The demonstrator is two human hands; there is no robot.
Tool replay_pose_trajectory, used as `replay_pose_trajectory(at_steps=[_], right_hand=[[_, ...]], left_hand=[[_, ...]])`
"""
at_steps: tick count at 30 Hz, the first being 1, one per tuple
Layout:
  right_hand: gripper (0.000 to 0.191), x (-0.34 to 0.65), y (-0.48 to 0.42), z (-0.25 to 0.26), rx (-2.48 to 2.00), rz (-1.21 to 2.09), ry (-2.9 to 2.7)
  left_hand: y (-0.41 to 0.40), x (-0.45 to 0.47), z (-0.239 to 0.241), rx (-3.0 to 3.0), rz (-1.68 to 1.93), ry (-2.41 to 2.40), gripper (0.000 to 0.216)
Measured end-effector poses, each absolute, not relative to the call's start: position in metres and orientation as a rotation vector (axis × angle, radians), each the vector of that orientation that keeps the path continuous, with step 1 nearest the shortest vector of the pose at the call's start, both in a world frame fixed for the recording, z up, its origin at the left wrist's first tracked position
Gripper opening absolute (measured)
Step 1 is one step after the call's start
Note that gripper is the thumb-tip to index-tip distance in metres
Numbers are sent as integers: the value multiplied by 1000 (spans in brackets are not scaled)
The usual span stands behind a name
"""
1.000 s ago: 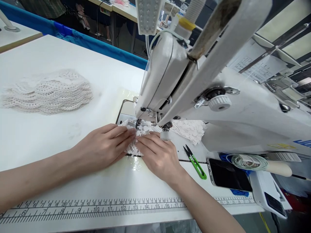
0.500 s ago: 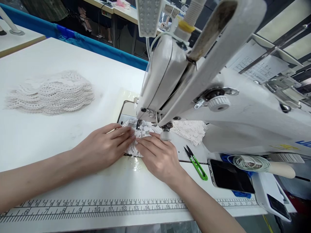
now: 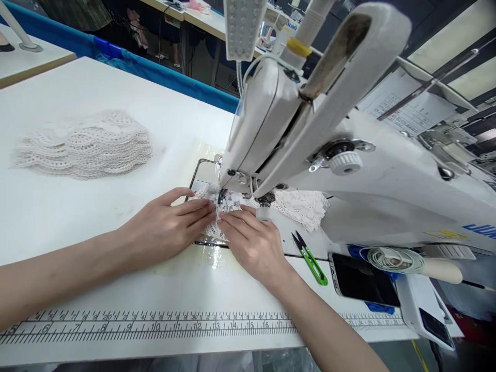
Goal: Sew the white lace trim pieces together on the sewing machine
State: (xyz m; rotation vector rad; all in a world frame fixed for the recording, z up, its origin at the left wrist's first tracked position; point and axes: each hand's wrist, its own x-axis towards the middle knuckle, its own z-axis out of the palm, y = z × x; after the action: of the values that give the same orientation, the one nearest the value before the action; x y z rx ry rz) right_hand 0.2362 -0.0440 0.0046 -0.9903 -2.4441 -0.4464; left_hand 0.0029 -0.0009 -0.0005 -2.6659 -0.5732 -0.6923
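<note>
A piece of white lace point(image 3: 215, 230) lies under the presser foot point(image 3: 221, 196) of a white sewing machine point(image 3: 256, 119). On its left side rests my left hand point(image 3: 170, 225), fingers stretched out and pressing down beside the foot, the thumb held apart. My right hand point(image 3: 256, 245) lies on the lace's near right side, fingers extended and fingertips close to those of the left. Both hands cover part of the lace. More lace point(image 3: 304, 206) spreads under the machine arm to the right.
A stack of lace pieces point(image 3: 85, 150) sits on the left of the white table point(image 3: 127, 289). Green thread snips point(image 3: 312, 261), a phone point(image 3: 364, 279) and a coil of pale cord point(image 3: 391, 260) lie at right. A printed ruler point(image 3: 155, 330) runs along the front edge.
The camera view has shifted slightly. Both hands stay on the lace by the foot, and its near edge has drawn a little farther in toward the foot.
</note>
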Motion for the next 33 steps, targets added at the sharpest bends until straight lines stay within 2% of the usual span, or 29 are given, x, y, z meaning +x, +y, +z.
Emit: replay_pose_trajectory(at_steps=[12, 33], right_hand=[[28, 237, -44, 1, -1016, -417, -2480], [18, 231, -46, 4, -1036, -581, -2400]], left_hand=[[0, 3, -1, -2666, -731, -573, 29], [-5, 6, 0, -2635, -742, -665, 29]])
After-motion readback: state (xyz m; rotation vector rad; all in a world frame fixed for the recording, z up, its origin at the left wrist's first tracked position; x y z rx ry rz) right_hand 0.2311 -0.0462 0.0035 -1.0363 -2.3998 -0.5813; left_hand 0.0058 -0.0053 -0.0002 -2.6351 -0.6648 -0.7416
